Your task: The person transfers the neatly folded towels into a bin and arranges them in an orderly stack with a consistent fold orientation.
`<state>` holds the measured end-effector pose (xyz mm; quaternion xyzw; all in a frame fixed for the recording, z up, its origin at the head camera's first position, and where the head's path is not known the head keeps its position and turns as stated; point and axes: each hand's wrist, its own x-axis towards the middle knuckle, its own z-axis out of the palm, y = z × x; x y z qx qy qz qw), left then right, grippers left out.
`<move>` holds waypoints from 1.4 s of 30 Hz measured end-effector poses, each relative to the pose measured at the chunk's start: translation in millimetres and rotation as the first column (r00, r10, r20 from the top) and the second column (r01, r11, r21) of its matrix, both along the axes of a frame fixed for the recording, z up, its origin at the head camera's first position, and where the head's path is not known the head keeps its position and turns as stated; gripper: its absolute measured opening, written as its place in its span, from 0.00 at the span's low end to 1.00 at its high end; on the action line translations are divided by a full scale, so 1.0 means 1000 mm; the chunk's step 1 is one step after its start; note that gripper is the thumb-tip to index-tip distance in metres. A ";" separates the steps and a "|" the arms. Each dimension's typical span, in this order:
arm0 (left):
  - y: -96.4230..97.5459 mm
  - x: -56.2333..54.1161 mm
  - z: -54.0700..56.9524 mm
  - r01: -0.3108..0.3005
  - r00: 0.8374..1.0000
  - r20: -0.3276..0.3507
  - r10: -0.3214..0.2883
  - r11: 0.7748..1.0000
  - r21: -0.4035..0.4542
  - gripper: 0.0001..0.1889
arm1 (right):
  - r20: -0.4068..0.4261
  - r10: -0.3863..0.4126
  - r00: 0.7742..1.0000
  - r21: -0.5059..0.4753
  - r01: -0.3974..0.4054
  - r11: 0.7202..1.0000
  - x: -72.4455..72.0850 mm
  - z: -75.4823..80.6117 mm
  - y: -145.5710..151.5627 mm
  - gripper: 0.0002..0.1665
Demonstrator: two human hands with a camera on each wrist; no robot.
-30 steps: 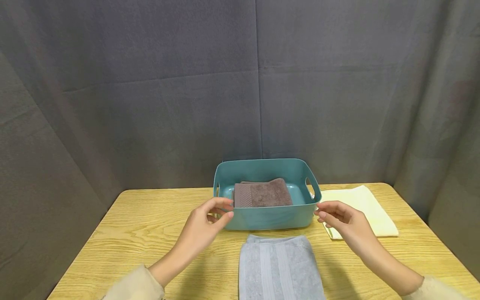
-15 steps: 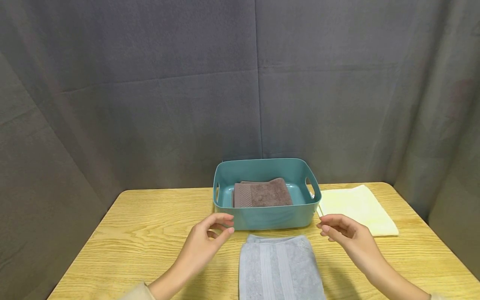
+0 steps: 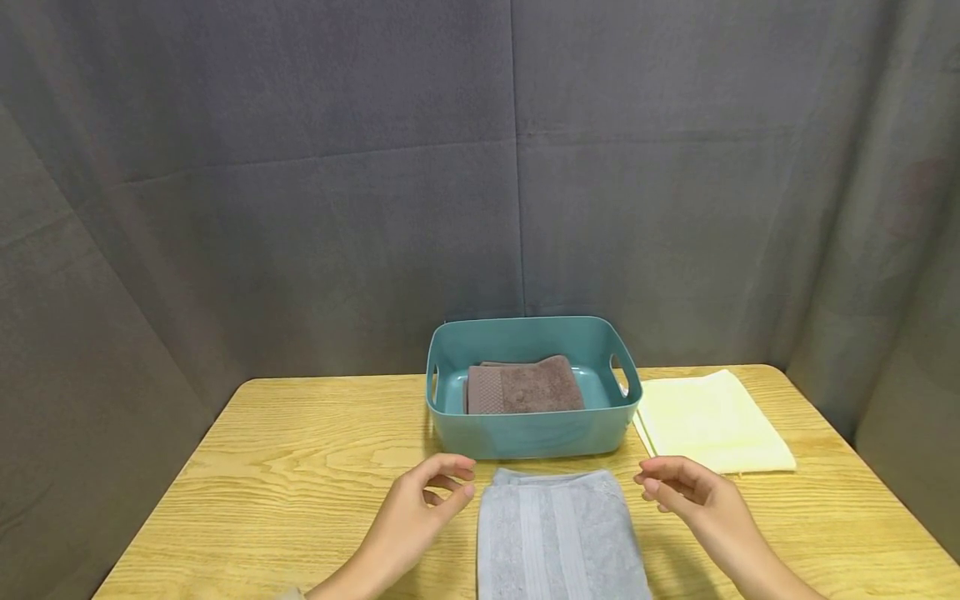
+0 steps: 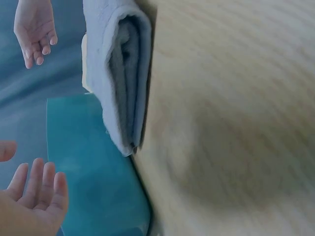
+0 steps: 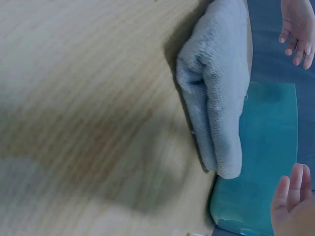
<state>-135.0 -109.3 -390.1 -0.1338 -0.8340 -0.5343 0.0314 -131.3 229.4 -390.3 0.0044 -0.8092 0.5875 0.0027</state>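
A folded grey-blue towel lies on the table in front of me, its layered edges showing in both wrist views. My left hand hovers by its left side, fingers relaxed and holding nothing. Across from it, my right hand is held off the towel's right side, loosely bent and with nothing in it. Behind the towel stands a teal plastic basket with cut-out handles. Inside that basket rests a folded brown towel. Neither hand visibly touches a towel or the basket.
A folded pale yellow cloth lies to the right of the basket, close against it. The wooden table ends at a grey curtain, which hangs behind and along the sides.
Both hands have drawn back toward me, from beside the basket's front to either side of the grey-blue towel. The basket, towels and cloth stay where they were.
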 end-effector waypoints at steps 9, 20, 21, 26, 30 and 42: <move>0.001 0.005 -0.014 0.031 0.998 0.052 -0.031 0.999 -0.010 0.13 | 0.049 -0.002 0.999 0.004 0.002 1.000 0.005 -0.012 0.000 0.21; 0.000 0.009 -0.025 0.086 0.978 0.186 -0.090 0.996 0.029 0.18 | 0.079 -0.014 0.997 -0.012 0.015 1.000 0.009 -0.026 -0.002 0.20; 0.000 0.010 -0.026 0.089 0.977 0.193 -0.094 0.995 0.035 0.18 | 0.083 -0.010 0.996 -0.018 0.011 1.000 0.010 -0.028 -0.002 0.20; 0.000 0.012 -0.031 0.100 0.969 0.222 -0.113 0.993 0.069 0.19 | 0.099 0.021 0.995 -0.049 -0.016 0.999 0.011 -0.034 -0.001 0.21; 0.000 0.013 -0.036 0.106 0.962 0.241 -0.130 0.988 0.109 0.19 | 0.119 0.001 0.993 -0.039 0.004 0.999 0.013 -0.039 -0.003 0.20; -0.001 0.014 -0.048 0.105 0.940 0.314 -0.133 0.989 0.107 0.20 | 0.162 -0.089 0.983 -0.018 0.093 0.995 0.018 -0.047 -0.008 0.19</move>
